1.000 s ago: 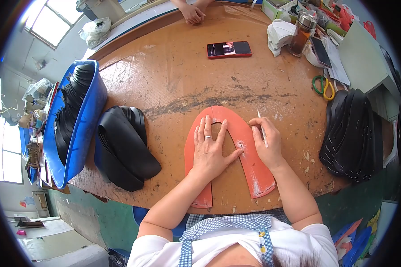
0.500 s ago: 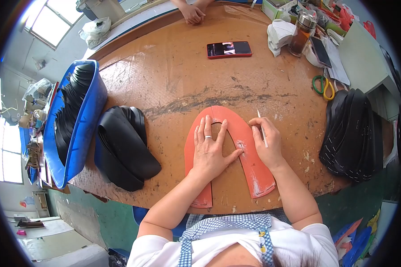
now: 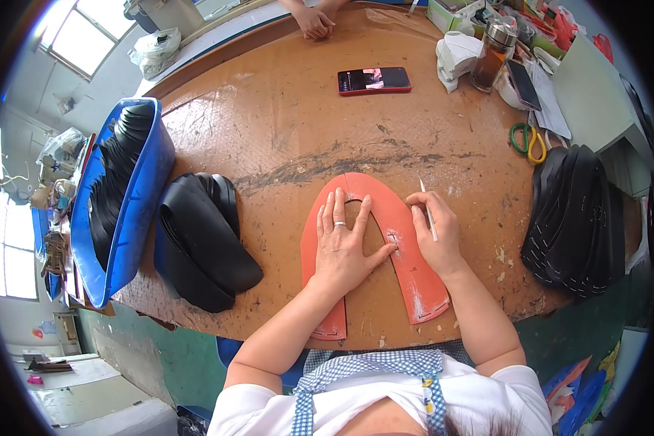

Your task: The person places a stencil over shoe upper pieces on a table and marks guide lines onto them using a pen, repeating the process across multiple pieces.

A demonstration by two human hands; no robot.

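An orange-red U-shaped template point(image 3: 418, 280) lies on the table, its curved end pointing away from me and white marks on its right arm. Spread flat over its left arm and inner gap is my left hand point(image 3: 341, 247), a ring on one finger and the thumb reaching the right arm's inner edge. Just to the right of the template, my right hand point(image 3: 439, 236) rests with its fingers closed round a slim white marking pen point(image 3: 432, 221). One thin end of the pen points away from me. Whatever lies under the template is hidden.
Black curved pieces point(image 3: 203, 240) lie left, beside a blue bin point(image 3: 149, 196) of more pieces. Another black stack point(image 3: 570, 218) sits right, near scissors point(image 3: 535, 145). Farther off are a phone point(image 3: 374, 81), a drink bottle point(image 3: 494, 54) and another person's hands point(image 3: 316, 22).
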